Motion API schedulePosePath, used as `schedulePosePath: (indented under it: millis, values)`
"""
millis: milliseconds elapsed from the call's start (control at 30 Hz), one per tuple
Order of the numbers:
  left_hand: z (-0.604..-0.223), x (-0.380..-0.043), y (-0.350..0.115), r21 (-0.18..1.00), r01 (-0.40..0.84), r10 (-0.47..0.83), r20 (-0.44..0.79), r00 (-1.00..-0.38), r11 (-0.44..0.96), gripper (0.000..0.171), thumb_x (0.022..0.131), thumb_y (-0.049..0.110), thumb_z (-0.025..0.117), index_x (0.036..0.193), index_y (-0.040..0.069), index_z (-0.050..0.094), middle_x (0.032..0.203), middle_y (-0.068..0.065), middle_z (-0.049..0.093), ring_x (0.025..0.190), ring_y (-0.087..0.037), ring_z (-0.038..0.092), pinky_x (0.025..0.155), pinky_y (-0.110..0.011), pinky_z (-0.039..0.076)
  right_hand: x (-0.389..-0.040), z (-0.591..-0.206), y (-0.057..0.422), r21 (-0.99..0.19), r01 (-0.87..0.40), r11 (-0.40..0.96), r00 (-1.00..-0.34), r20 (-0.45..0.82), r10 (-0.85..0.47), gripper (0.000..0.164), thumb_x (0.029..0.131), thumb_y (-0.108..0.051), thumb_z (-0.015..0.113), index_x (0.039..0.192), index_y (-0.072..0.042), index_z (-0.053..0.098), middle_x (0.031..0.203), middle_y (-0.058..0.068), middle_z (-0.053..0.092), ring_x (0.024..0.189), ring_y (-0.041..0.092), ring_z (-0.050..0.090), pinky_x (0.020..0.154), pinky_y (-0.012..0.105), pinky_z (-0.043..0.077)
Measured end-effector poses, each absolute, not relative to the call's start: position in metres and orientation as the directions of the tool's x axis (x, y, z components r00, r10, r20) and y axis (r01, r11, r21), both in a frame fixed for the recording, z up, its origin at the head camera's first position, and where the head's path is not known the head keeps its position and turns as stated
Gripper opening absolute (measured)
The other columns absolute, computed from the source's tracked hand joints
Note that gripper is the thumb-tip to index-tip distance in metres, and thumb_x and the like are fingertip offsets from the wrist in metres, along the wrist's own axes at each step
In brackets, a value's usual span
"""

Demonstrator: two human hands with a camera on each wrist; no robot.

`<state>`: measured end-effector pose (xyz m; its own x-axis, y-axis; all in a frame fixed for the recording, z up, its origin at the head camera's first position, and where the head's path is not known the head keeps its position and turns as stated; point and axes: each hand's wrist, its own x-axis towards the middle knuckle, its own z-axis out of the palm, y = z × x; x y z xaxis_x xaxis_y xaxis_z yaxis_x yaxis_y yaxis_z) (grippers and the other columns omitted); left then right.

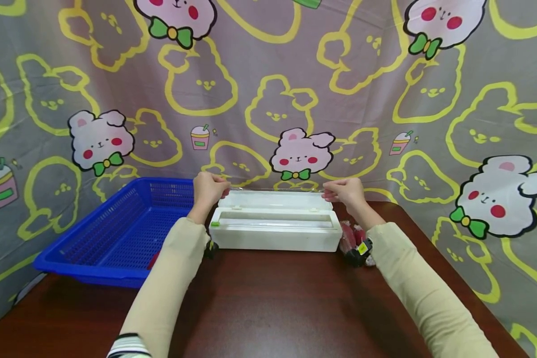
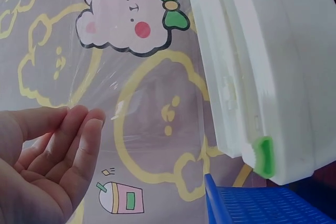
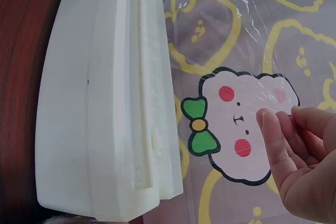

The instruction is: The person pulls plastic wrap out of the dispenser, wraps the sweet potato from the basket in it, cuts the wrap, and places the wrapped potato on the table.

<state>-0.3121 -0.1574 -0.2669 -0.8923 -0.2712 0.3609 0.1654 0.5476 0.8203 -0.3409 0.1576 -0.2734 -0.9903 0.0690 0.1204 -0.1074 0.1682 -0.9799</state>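
Note:
A white cling film dispenser [image 1: 275, 241] stands on the table with its lid [image 1: 273, 200] raised at the back. Clear cling film [image 2: 121, 87] stretches between the two hands, behind and above the box, with creases gathering toward the fingers. My left hand [image 1: 208, 191] pinches one corner of it between thumb and fingertips, past the box's left end. At the opposite end, my right hand [image 1: 349, 193] pinches the other corner the same way. A green slider [image 2: 265, 156] sits at the dispenser's left end.
A blue plastic basket [image 1: 94, 273] stands on the left, a small red thing [image 1: 153, 260] showing inside it. Red items in clear wrapping [image 1: 351, 236] lie beside the dispenser's right end, partly behind the right wrist. A patterned curtain [image 1: 268, 64] hangs close behind the dark wooden table [image 1: 291, 303].

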Motion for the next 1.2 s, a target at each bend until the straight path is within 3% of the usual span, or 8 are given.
schedulePosePath:
  millis: [400,633,900,1100,1200]
  values:
    - [-0.257,-0.310,-0.160,0.792,0.151,-0.269,0.371,-0.889,0.592,0.014,0.078,0.009,0.063,0.075,-0.004,0.069,0.064,-0.013,0.065,0.055,-0.024,0.063,0.043,-0.020,0.045,-0.343,-0.264,0.158,-0.977,-0.101,0.185,-0.991,0.115,0.063,0.034,0.084,-0.008,0.061,0.105,0.018,0.056,0.058,0.004,0.061,0.053,0.013,0.062,0.059,0.030,0.052]
    - [-0.249,-0.309,-0.159,0.760,0.136,-0.272,0.386,-0.881,0.636,0.014,0.077,0.010,0.063,0.073,-0.002,0.070,0.063,-0.012,0.065,0.044,-0.013,0.057,0.041,-0.018,0.042,-0.345,-0.259,0.159,-0.974,-0.128,0.188,-0.986,0.146,0.085,0.032,0.083,-0.006,0.061,0.103,0.018,0.057,0.058,0.005,0.061,0.052,0.013,0.062,0.053,0.026,0.051]
    - [-0.241,-0.309,-0.161,0.760,0.141,-0.257,0.379,-0.889,0.634,0.015,0.079,0.011,0.062,0.075,-0.002,0.070,0.060,-0.010,0.064,0.055,-0.025,0.062,0.044,-0.018,0.041,-0.345,-0.254,0.159,-0.965,-0.166,0.205,-0.981,0.184,0.070,0.029,0.083,-0.005,0.061,0.101,0.018,0.057,0.058,0.004,0.062,0.059,0.019,0.064,0.053,0.026,0.051]
    - [-0.236,-0.309,-0.160,0.710,0.154,-0.236,0.418,-0.877,0.687,0.019,0.079,0.013,0.060,0.066,0.002,0.070,0.053,-0.007,0.061,0.043,-0.013,0.054,0.043,-0.019,0.037,-0.346,-0.250,0.160,-0.969,-0.168,0.179,-0.981,0.183,0.069,0.029,0.084,-0.003,0.060,0.104,0.018,0.057,0.059,0.003,0.062,0.061,0.020,0.065,0.055,0.027,0.051]
    - [-0.233,-0.310,-0.160,0.704,0.158,-0.238,0.429,-0.872,0.692,0.018,0.077,0.011,0.060,0.067,0.001,0.071,0.053,-0.006,0.061,0.044,-0.013,0.055,0.044,-0.018,0.038,-0.346,-0.247,0.161,-0.963,-0.174,0.207,-0.979,0.191,0.067,0.029,0.084,-0.005,0.061,0.104,0.016,0.058,0.060,0.003,0.063,0.062,0.020,0.065,0.058,0.029,0.052]
